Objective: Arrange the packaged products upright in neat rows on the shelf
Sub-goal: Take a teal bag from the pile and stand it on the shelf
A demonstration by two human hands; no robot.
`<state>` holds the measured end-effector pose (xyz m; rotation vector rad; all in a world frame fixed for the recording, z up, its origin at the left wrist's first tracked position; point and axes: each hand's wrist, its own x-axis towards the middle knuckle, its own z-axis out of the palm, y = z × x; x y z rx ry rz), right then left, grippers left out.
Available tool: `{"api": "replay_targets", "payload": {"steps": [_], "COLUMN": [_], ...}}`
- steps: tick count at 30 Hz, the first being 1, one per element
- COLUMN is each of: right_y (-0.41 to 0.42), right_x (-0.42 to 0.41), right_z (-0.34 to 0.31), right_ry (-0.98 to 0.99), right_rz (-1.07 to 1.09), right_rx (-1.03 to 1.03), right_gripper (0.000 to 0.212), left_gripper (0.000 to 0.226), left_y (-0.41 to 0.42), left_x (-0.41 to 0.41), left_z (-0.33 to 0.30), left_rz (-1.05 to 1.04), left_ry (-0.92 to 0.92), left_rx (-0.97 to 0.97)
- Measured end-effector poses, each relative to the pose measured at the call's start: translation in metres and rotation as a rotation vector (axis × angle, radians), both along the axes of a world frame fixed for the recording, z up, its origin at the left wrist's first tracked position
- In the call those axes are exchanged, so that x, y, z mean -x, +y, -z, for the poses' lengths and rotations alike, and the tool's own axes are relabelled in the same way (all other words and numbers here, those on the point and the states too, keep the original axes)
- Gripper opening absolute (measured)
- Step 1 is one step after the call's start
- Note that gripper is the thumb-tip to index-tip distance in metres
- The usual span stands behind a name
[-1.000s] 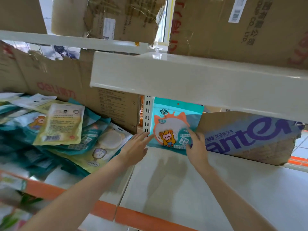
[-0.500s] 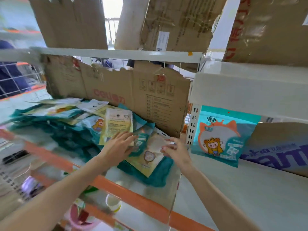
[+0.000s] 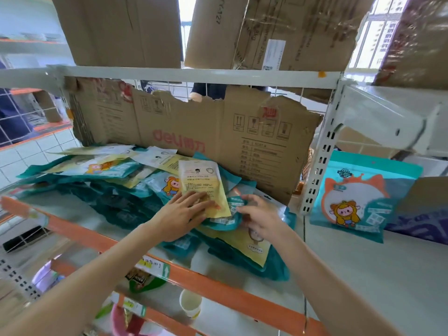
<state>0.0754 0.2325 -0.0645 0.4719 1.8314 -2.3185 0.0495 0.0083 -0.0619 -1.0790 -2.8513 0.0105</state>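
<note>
Nearest the camera, two bare forearms reached forward over the orange front rail of the left shelf, below which a white paper cup stood on a lower level. The left hand lay palm down with its fingers spread flat across the lower edge of a yellow packet, pressing it against the packets beneath without closing around it. Just beside it, the right hand rested on the heap with its fingers loosely curled, the fingertips touching a teal packet; whether it pinched that packet could not be told. Both hands worked at the right end of an untidy pile of packets, teal and yellow pouches that lay flat and overlapped one another across the left shelf, several printed with a cartoon figure. On the adjoining right shelf, past a white slotted upright, a single teal cartoon pouch stood upright, leaning back, well apart from the pile. Just to its right, part of a box with purple lettering showed at the frame's edge. Behind the pile, a torn sheet of brown cardboard bearing red lettering and handling symbols stood on edge against the wire back of the left shelf. Farthest, above a white crossbar, large cardboard boxes occupied the upper shelf.
</note>
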Motion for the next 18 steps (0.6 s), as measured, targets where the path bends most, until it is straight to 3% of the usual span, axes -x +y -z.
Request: {"api": "replay_targets", "payload": {"steps": [7,12,18], "right_y": [-0.018,0.005,0.047], "right_x": [0.006,-0.011,-0.048], "right_z": [0.006,-0.004,-0.021], "right_ry": [0.017,0.069,0.182], "right_rz": [0.052,0.101,0.149], "right_rx": [-0.046,-0.096,-0.158], "right_gripper": [0.037,0.031,0.037], "left_gripper": [0.093,0.071,0.082], "left_y": [-0.026,-0.037,-0.030], "left_x": [0.021,0.034,0.034], "left_z": [-0.012,-0.014,-0.013], "left_rz": [0.044,0.032,0.009], "left_ry": [-0.106,-0.136,-0.088], "left_rx": [0.015,-0.018,-0.087]}}
